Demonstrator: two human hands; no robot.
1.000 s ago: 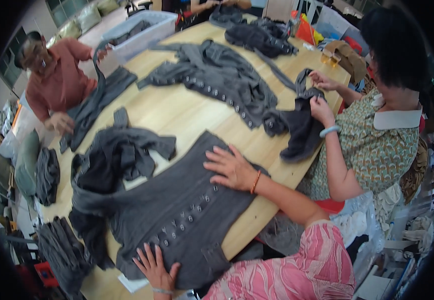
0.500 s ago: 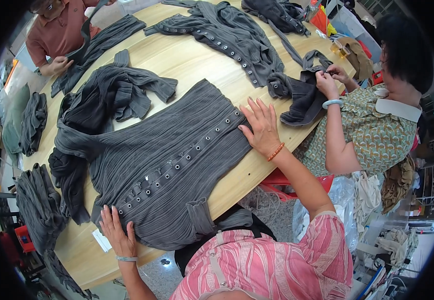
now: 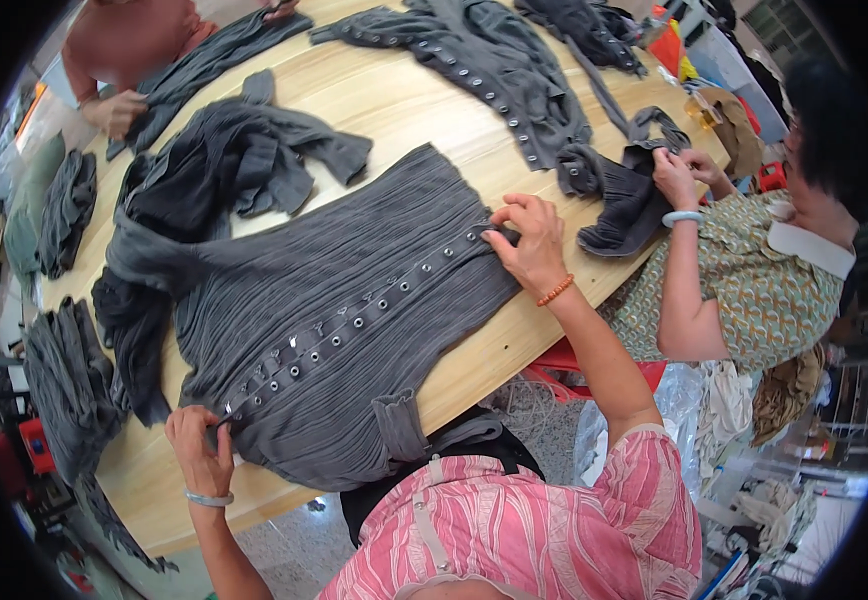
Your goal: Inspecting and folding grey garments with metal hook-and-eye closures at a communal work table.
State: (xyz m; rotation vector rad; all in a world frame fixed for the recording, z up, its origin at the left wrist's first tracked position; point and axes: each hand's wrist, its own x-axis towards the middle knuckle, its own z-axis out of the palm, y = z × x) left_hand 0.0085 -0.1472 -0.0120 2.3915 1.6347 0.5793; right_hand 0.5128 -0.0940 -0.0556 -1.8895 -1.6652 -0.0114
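Observation:
A dark grey ribbed garment (image 3: pixel 354 270) lies spread across the wooden table in front of me. A row of metal eyelets runs slantwise along it, with small hook-like fasteners beside part of the row. My left hand (image 3: pixel 199 447) pinches the garment's edge at the lower left end of the row. At the upper right end, my right hand (image 3: pixel 534 240) grips the edge between thumb and fingers. One short grey sleeve (image 3: pixel 399 425) lies folded near my body. The fabric inside both grips is mostly hidden by my fingers.
More dark garments lie at the left (image 3: pixel 66 385), beyond mine (image 3: pixel 229 155) and at the far side (image 3: pixel 494 70) of the wooden table (image 3: pixel 384 110). To my right a co-worker (image 3: pixel 734 270) handles a dark piece; another person (image 3: pixel 129 50) works at the far left.
Both hands went from lying flat on the garment to pinching its two ends. A white slip by my left hand is out of sight. The far-left person has leaned down over the cloth.

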